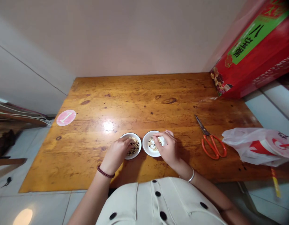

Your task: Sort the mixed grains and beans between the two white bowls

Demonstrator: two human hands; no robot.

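Note:
Two small white dishes stand side by side near the front of the wooden table. The left dish [139, 144] contains mixed dark and pale kernels [134, 147]. My left hand [117, 154] reaches over its left side, fingertips pressed together down among the kernels; whatever they pinch is hidden. Pale kernels [151, 144] lie in the right dish [145, 150]. Over that dish's right side, my right hand [169, 148] has its fingers curled and its thumb drawn toward the index finger. Anything between those fingertips is too small to make out.
Orange-handled scissors [213, 147] lie right of the dishes, blades pointing away. Farther right are a plastic bag [240, 145] with a red-and-white cup [266, 147] and a large red box [256, 59]. A round number sticker [66, 117] marks the table's left side. A wall backs the table.

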